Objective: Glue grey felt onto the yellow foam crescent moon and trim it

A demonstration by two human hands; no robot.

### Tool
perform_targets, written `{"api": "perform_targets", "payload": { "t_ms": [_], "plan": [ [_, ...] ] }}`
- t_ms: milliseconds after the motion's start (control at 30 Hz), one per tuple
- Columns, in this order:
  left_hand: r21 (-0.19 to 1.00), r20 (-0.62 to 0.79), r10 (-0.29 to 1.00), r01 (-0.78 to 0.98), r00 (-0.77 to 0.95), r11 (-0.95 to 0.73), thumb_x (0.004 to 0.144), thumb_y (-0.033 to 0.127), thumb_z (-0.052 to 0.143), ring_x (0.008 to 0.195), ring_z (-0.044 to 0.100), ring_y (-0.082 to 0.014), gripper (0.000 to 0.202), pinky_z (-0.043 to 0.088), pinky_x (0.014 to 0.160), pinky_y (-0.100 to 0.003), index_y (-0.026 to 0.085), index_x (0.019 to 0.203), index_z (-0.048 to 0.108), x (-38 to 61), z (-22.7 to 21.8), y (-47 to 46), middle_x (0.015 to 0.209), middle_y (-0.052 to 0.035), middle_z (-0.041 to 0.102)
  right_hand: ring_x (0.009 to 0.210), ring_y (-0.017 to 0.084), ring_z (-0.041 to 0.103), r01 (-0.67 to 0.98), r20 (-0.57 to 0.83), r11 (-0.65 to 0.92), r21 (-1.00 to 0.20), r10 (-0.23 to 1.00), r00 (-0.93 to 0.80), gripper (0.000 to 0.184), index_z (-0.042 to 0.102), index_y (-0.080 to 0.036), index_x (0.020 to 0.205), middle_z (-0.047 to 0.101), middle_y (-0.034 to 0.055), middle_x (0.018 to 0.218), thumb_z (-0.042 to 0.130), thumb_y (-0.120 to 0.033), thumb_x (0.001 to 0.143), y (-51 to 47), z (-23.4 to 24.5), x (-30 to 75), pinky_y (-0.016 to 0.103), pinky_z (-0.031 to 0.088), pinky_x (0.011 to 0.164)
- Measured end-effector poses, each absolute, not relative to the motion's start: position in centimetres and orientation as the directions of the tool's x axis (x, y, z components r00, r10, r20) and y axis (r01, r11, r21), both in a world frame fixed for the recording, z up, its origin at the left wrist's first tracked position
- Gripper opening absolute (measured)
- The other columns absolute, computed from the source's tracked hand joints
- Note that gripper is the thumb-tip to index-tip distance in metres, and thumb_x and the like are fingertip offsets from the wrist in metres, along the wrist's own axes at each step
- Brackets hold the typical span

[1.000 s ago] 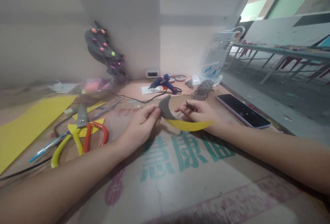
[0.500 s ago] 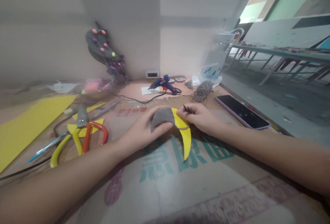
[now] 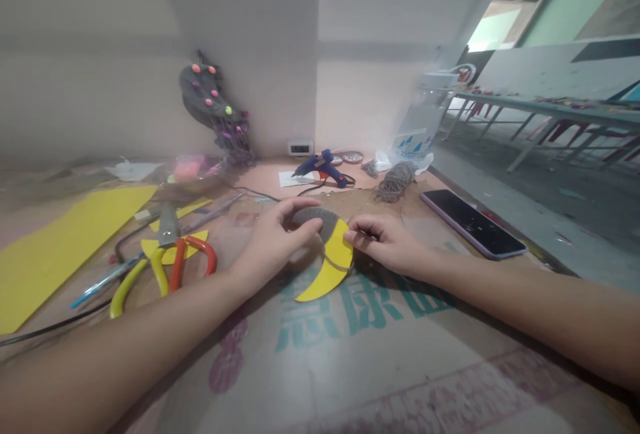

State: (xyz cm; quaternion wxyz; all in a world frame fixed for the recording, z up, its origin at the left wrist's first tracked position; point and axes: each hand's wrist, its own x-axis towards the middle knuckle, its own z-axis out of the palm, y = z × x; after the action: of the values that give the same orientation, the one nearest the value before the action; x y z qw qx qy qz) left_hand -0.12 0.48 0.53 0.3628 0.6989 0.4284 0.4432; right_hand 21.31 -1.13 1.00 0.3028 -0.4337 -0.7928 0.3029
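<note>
A yellow crescent-shaped cutout lies on the printed cardboard, its upper end wrapped in grey twine. My left hand pinches the grey wrapped end between thumb and fingers. My right hand is closed at the crescent's right edge, pinching a thin grey strand that crosses the yellow part. Both forearms reach in from the bottom corners.
Yellow and red handled scissors and a pen lie at left beside yellow sheets. A blue glue gun, a twine bundle and a phone lie behind. A dark decorated craft piece leans in the corner.
The crescent has been turned in my hands, its free tip swinging from right to down and then lower left, while the grey wrap moved under my left fingers.
</note>
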Motion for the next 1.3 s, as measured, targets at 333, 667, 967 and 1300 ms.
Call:
{"api": "perform_targets", "payload": {
  "t_ms": [333,667,967,1300],
  "plan": [
    [0.896,0.258,0.933,0.299,0.252,-0.328,0.085,0.046,0.057,0.071,0.059,-0.0159,0.03,0.043,0.061,-0.024,0.018,0.083,0.064,-0.2,0.5,0.4,0.079,-0.0013,0.067,0.06,0.011,0.049,0.524,0.281,0.543,-0.656,0.821,-0.498,0.02,0.058,-0.016,0.075,0.056,-0.0002,0.066,0.05,-0.03,0.088,-1.4,1.1,21.4,0.022,0.037,0.055],
    [0.905,0.228,0.97,0.349,0.088,-0.244,0.092,0.052,0.043,0.063,0.052,-0.0158,0.041,0.04,0.055,-0.025,0.021,0.068,0.055,-0.6,0.5,1.0,0.062,0.001,0.056,0.06,0.011,0.047,0.526,0.315,0.509,-0.681,0.852,-0.418,0.023,0.056,-0.016,0.075,0.054,0.0003,0.066,0.048,-0.032,0.089,-1.5,1.3,21.5,0.022,0.036,0.054],
    [0.965,0.185,0.943,0.133,0.276,-0.228,0.077,0.031,0.068,0.08,0.064,-0.0163,0.018,0.05,0.071,-0.026,0.02,0.09,0.065,0.0,-0.2,1.3,0.088,-0.0014,0.07,0.058,0.011,0.043,0.519,0.398,0.49,-0.7,0.872,-0.287,0.028,0.05,-0.018,0.069,0.047,-0.0006,0.063,0.045,-0.036,0.09,-1.8,1.9,21.5,0.022,0.034,0.051],
    [0.944,0.072,0.959,0.291,0.275,-0.155,0.081,0.051,0.06,0.045,0.046,-0.0089,0.037,0.034,0.04,-0.019,0.014,0.075,0.062,0.2,0.5,-0.2,0.057,0.0011,0.055,0.056,0.009,0.047,0.47,0.406,0.641,-0.607,0.758,-0.51,0.021,0.055,-0.017,0.073,0.053,-0.002,0.061,0.05,-0.028,0.09,-1.7,1.0,21.3,0.021,0.037,0.055]
  ]
}}
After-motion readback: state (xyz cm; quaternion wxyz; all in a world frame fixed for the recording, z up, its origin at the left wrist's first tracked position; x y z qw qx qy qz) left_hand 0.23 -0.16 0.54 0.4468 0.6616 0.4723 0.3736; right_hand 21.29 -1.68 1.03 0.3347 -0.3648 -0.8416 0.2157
